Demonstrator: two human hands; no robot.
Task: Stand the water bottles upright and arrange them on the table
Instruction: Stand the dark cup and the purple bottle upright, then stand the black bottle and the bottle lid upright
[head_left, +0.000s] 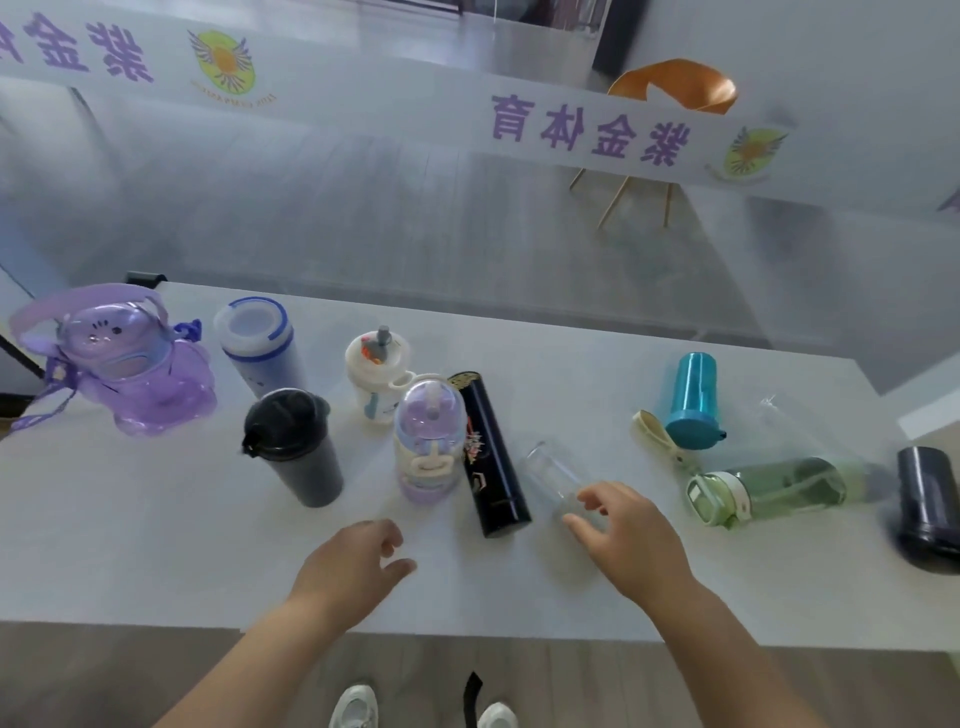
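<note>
On the white tabletop, five bottles stand upright at the left: a purple jug, a white-and-blue bottle, a grey tumbler, a small white cup and a lilac bottle. Just right of the lilac one, a black flask lies on its side. Beside it a clear glass lies flat, and the right hand has its grip spread at the near end, fingertips at the rim; contact is unclear. The left hand hovers over bare tabletop, fingers loosely curled, holding nothing. Further right lie a teal bottle, a green bottle and a dark flask, all on their sides.
</note>
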